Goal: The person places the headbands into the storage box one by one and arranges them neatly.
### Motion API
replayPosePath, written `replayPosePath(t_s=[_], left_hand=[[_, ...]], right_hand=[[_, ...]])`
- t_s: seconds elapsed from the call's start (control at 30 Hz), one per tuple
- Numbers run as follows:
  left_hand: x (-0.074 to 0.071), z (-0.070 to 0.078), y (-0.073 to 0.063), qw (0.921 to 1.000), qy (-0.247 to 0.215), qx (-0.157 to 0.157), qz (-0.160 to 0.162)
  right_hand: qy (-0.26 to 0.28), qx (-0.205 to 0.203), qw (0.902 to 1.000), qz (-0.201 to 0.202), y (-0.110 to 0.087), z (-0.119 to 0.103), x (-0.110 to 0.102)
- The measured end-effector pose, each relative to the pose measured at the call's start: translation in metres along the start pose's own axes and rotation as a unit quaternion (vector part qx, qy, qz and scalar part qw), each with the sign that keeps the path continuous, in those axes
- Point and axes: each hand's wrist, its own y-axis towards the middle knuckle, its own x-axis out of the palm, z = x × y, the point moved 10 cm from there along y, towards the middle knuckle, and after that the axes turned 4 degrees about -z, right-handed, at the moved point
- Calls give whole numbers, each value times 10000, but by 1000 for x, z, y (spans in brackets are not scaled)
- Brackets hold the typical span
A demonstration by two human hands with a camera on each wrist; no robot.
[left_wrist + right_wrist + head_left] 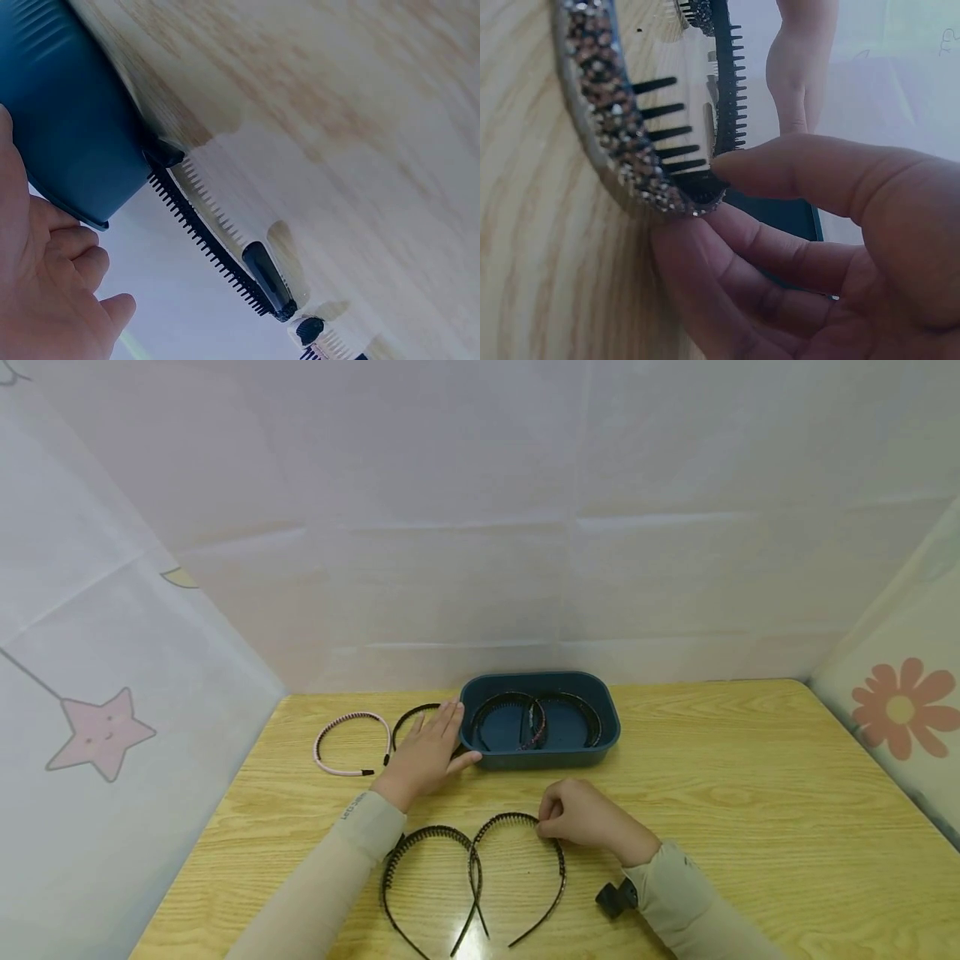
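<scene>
My right hand (588,817) pinches the top of a toothed, rhinestone-studded headband (604,105) between thumb and fingers, low over the table. That headband overlaps a second dark toothed headband (437,830) lying to its left in the head view. My left hand (426,758) rests with straight fingers against the left end of a blue bin (543,760). Inside the bin are more dark headbands (592,714), overlapping one another. Behind my left hand lies a black toothed headband (206,240), partly covered by that hand in the head view.
A pink headband (330,770) with black ends lies on the wooden table (735,793) at the far left. White sheets printed with a star (105,733) and a flower (900,708) stand around the table. A black wrist device (617,899) sits by the right sleeve.
</scene>
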Motion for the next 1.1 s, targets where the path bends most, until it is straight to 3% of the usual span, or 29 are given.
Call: replayPosePath(t_s=[0.63, 1.1], left_hand=[[-1, 1, -1, 10000, 43, -54, -53], [-1, 1, -1, 10000, -22, -15, -33]], right_hand=[[450, -285, 9986, 31, 0, 1, -16], [976, -224, 9929, 634, -1, 8, -41]])
